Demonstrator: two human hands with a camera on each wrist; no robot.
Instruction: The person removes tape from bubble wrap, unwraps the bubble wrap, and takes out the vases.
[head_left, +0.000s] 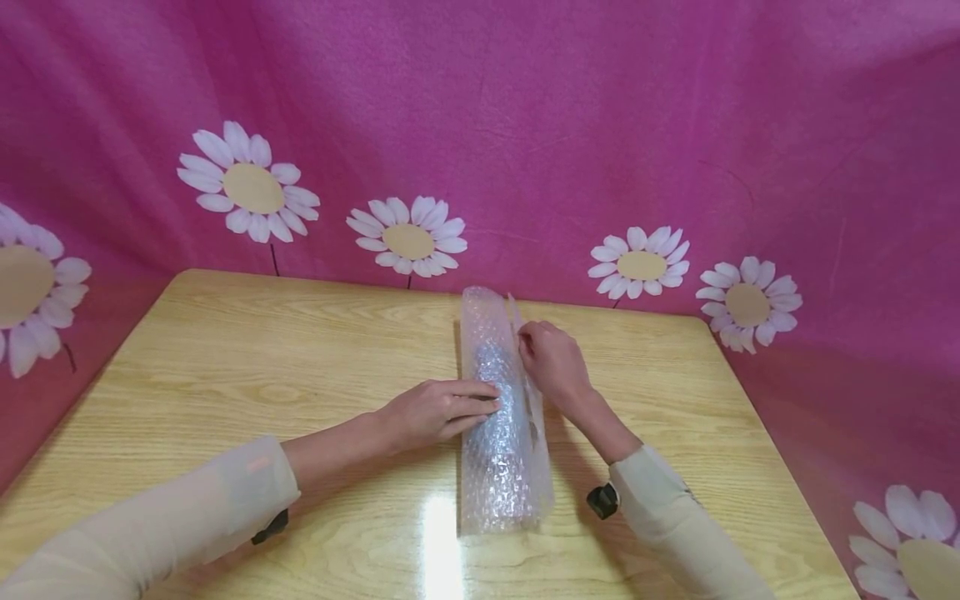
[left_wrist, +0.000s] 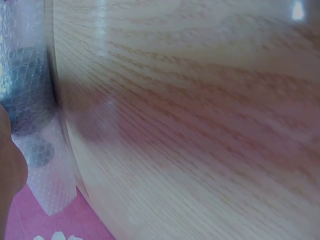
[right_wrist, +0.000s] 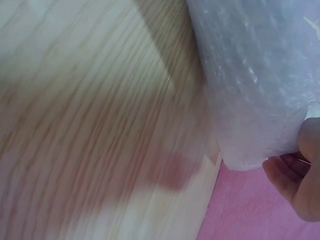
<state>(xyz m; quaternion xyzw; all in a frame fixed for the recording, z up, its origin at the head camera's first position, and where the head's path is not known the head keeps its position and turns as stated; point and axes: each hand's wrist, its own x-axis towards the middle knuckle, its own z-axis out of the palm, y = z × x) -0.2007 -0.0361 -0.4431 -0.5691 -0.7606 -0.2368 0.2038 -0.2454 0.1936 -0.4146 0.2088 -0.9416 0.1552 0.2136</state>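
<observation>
my left hand pressing with near-straight fingers on bubble wrap, right hand pinching its loose edge, probably light, squishy, bit slippery, best grabbed round middle

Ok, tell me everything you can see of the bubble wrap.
The bubble wrap is clear, glossy and plastic-looking, rolled into a tube around a dark shape I can't identify. It lies on the wooden table, pointing away from the head camera, its right edge loose. The left grip rests on top; the right grip pinches that edge.
</observation>
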